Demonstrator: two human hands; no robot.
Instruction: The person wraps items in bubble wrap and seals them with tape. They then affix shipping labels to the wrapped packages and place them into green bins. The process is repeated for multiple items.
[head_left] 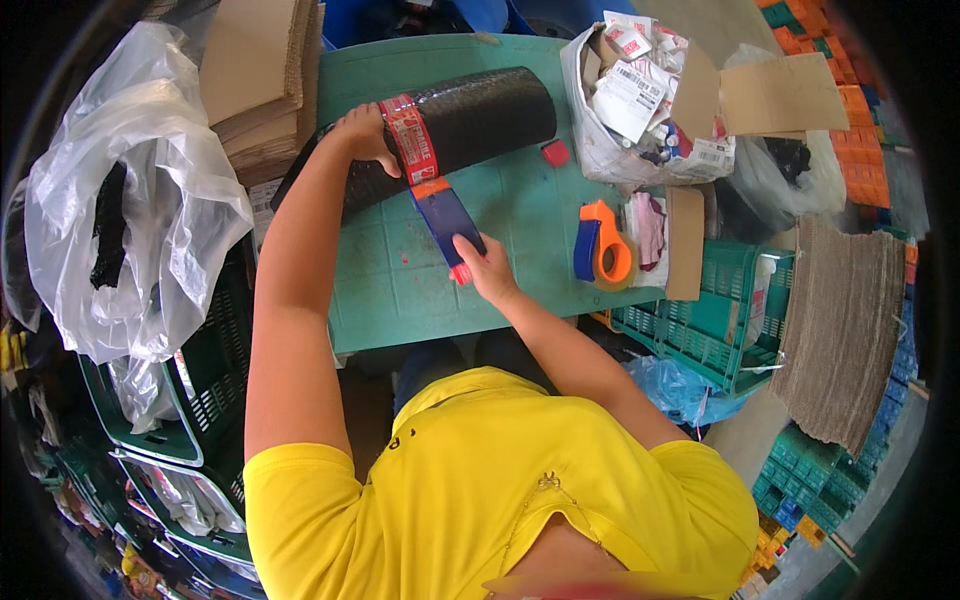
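Observation:
A thick roll-shaped package in shiny black wrap [490,112] lies slantwise across the green table [450,300]. Around its middle runs a band of red printed tape [408,140]. My left hand [366,137] grips the package just left of this band, thumb toward me and fingers over the top. In my right hand [488,270] is a blue and orange tape dispenser [446,222], held by its lower end. Its orange head touches the lower end of the red band. My right fingers are wrapped round it and partly hidden.
A second tape dispenser [603,248], orange and blue, stands at right near a small red piece [555,153]. Beyond it is a white sack [600,150] full of packets. Cardboard sheets [250,70] and a clear plastic bag [150,220] are at left; a green crate [690,310] sits at right.

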